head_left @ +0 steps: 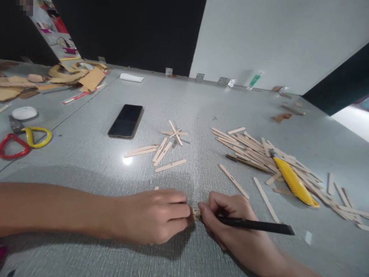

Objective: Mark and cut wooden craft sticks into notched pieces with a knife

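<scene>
My left hand [164,215] is closed low over the table, fingertips pinching a small wooden craft stick piece [196,212]. Only a short bit of that piece shows between my hands. Held in a writing grip, a slim black pen-like tool [256,225] lies in my right hand [233,227]. Its front end meets the wooden piece, though my fingers hide the tip. Beyond my left hand lie several loose craft sticks [171,165], some with small notches or dark marks. Behind them, a few sticks are crossed into a star shape [175,133].
A pile of craft sticks [248,148] spreads at the right, with a yellow utility knife [291,179] on it. A phone [126,121], scissors [37,136] and a white mouse-shaped object [24,113] lie left. Cardboard scraps [92,79] sit far left. Panels with metal brackets [168,71] bound the back.
</scene>
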A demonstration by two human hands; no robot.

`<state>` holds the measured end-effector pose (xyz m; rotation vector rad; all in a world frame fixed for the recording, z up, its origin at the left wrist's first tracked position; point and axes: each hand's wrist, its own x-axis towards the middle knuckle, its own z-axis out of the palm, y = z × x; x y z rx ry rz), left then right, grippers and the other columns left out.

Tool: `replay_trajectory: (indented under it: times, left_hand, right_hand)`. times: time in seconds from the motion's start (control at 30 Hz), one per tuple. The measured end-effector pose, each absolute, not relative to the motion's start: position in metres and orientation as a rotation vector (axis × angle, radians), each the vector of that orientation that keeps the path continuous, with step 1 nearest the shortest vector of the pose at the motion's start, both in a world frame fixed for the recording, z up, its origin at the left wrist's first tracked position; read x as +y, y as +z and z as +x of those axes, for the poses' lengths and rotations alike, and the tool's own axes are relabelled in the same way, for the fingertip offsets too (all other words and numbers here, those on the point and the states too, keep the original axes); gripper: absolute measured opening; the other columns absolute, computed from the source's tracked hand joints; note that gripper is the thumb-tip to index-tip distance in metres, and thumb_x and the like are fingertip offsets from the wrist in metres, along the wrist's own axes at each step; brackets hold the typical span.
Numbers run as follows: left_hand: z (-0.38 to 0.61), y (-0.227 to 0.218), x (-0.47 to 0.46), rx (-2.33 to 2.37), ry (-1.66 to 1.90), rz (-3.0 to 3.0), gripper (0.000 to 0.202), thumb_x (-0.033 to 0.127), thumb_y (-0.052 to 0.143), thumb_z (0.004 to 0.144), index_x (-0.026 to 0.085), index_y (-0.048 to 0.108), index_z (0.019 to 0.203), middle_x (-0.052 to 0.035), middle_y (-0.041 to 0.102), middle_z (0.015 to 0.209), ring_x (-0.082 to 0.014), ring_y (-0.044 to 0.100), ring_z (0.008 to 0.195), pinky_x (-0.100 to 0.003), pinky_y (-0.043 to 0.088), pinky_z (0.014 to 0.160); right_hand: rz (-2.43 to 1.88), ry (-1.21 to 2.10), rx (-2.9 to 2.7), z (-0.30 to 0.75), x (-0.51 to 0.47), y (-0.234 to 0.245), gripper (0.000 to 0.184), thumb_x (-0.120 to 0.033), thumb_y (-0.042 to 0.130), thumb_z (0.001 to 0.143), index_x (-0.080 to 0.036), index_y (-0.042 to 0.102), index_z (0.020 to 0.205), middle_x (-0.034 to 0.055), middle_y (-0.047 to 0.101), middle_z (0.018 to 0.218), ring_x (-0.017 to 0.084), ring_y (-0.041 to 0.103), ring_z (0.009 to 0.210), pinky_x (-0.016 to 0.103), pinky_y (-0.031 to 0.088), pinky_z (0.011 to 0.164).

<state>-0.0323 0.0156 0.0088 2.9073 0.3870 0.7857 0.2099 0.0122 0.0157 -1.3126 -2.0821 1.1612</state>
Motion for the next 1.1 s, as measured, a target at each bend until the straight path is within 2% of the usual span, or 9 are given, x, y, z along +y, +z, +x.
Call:
replay_trajectory:
  times: [0.33, 0.6, 0.9, 1.1]
  left_hand:
    - [-0.0313, 0.0090, 0.0164, 0.390, 0.786, 2.919, 0.034, 0.005, 0.046, 0.104, 0.003, 0.078, 0.093, -0.0108, 0.071, 0.085, -0.0216, 0.060, 0.077, -0.033, 0.056, 0.069]
    - [-0.0320, 0.0074, 0.0157, 0.402, 0.784, 2.925, 0.033, 0.004, 0.047, 0.104, 0.004, 0.077, 0.090, -0.0104, 0.071, 0.084, -0.0209, 0.060, 0.077, -0.033, 0.057, 0.070]
    - [-0.0320, 0.0079, 0.0160, 0.395, 0.788, 2.950, 0.033, 0.005, 0.048, 0.103, 0.007, 0.076, 0.085, -0.0103, 0.071, 0.084, -0.0201, 0.060, 0.077, -0.032, 0.057, 0.070]
    - [-0.0318, 0.0094, 0.0161, 0.388, 0.807, 2.916, 0.031, 0.004, 0.049, 0.103, 0.003, 0.077, 0.090, -0.0109, 0.071, 0.084, -0.0208, 0.061, 0.077, -0.032, 0.056, 0.070]
  right_hand:
    - [-1.275, 0.987, -2.197, 0.2114, 0.0142, 0.0160, 0.044, -0.029, 0.057, 0.101, -0.023, 0.034, 0.064, -0.0089, 0.028, 0.059, 0.010, 0.026, 0.055, 0.027, 0.024, 0.050]
    - [-1.257, 0.903, -2.227, 0.2093, 0.0152, 0.0194, 0.044, -0.024, 0.055, 0.099, -0.024, 0.028, 0.064, -0.0090, 0.023, 0.059, 0.010, 0.023, 0.054, 0.028, 0.021, 0.048]
    - [-1.250, 0.916, -2.215, 0.2100, 0.0144, 0.0172, 0.044, -0.022, 0.054, 0.100, -0.024, 0.028, 0.065, -0.0093, 0.024, 0.059, 0.010, 0.023, 0.053, 0.028, 0.020, 0.047]
    - [-1.262, 0.966, -2.195, 0.2087, 0.0165, 0.0185, 0.044, -0.025, 0.054, 0.101, -0.025, 0.029, 0.064, -0.0091, 0.025, 0.057, 0.010, 0.024, 0.052, 0.028, 0.020, 0.046]
